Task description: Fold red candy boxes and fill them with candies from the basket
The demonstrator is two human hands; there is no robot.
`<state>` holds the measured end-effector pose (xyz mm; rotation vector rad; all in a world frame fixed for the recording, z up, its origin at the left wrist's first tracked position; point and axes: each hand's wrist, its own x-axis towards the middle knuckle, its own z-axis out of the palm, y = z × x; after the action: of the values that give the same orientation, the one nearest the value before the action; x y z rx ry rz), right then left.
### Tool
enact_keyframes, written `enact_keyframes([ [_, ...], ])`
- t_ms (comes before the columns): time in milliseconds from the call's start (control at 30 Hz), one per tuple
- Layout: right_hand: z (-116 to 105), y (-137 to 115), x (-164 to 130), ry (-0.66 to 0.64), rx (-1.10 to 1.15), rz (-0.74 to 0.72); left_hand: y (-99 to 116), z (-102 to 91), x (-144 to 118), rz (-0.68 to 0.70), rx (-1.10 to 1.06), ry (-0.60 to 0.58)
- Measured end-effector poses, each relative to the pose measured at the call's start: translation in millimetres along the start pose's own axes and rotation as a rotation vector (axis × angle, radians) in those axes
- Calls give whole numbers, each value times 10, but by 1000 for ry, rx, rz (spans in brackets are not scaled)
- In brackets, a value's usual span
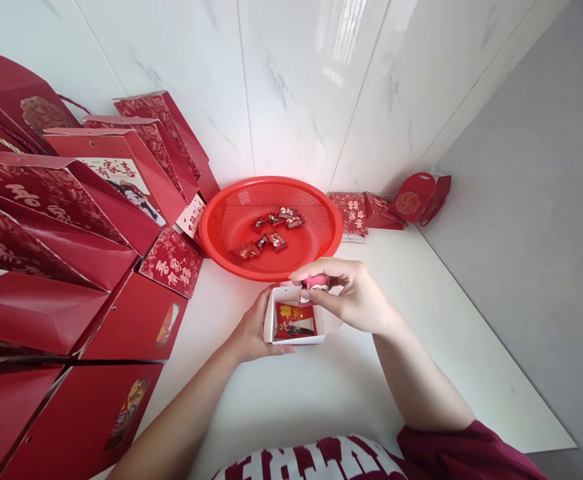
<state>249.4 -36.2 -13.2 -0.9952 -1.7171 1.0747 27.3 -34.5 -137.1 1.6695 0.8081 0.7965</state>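
My left hand [257, 331] is wrapped round the left side of a small open gift box [321, 337] with white inner walls. Inside the box lies a red packet with gold characters [287, 319]. Over the box's far right corner, my right hand [351, 293] pinches a small pink and white wrapped piece [317, 281] between thumb and fingers; its exact kind is partly hidden by them. Just beyond both hands stands a red plastic basket [211, 257] with perforated walls. Several small wrapped candies [277, 240] lie on its bottom.
Many red gift boxes [116, 320] stand in rows along the left. More red boxes [351, 210] and a rounded red handled box [414, 198] sit against the tiled wall [296, 87] at the back right. The white table [471, 347] ends at a slanting right edge.
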Motion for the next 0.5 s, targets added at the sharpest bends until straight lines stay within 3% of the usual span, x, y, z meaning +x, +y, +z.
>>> enact_keyframes([
  [267, 17, 46, 3, -6, 26, 67, -6, -6, -7, -10, 24, -9],
  [500, 14, 42, -10, -125, 334, 114, -5, 4, 7, 28, 38, 18],
])
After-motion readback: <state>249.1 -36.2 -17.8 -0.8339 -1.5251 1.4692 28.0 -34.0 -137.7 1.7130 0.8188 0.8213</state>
